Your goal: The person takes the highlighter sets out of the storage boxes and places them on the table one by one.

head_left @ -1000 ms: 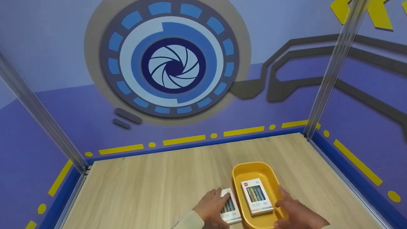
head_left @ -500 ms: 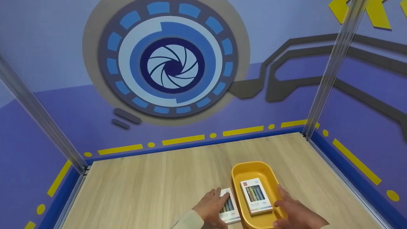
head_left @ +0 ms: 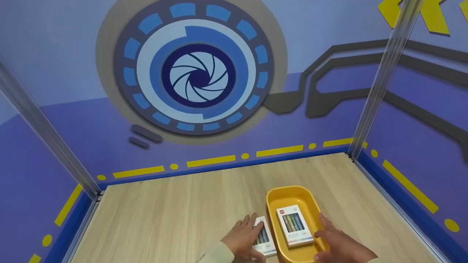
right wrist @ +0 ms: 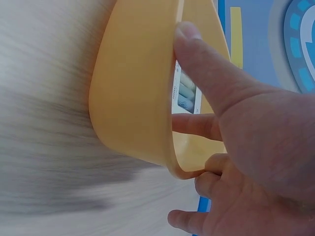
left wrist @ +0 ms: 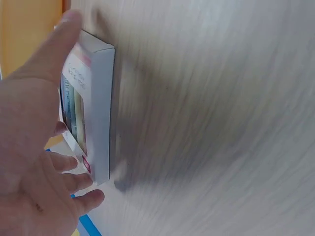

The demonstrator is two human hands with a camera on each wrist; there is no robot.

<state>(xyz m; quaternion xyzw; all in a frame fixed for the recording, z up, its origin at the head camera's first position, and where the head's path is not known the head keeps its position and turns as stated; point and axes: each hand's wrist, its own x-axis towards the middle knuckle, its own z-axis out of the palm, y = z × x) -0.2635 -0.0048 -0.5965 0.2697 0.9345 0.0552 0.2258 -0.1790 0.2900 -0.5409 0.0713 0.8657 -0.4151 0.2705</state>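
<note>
Far left: metal post (head_left: 44,128) and purple wall w/ yellow dashes; lots of bare wood-grain table (head_left: 164,215) beside it, open room toward the back. Left hand (head_left: 241,237) lies on a flat white pen box (head_left: 264,237), rectangular card w/ a clear window showing coloured pens; it rests on the table just left of the tray. Wrist view: fingers (left wrist: 69,172) spread, curling round the box's near end, thumb along its far end (left wrist: 93,103). Yellow tray (head_left: 289,191), smooth plastic, rounded corners, holds a 2nd pen box (head_left: 294,225) lying flat inside. Right hand (head_left: 338,243) grips the tray's near right rim, thumb over the edge, fingers (right wrist: 194,125) spread inside and under. Right: another post (head_left: 380,84), blue table edge close by.
</note>
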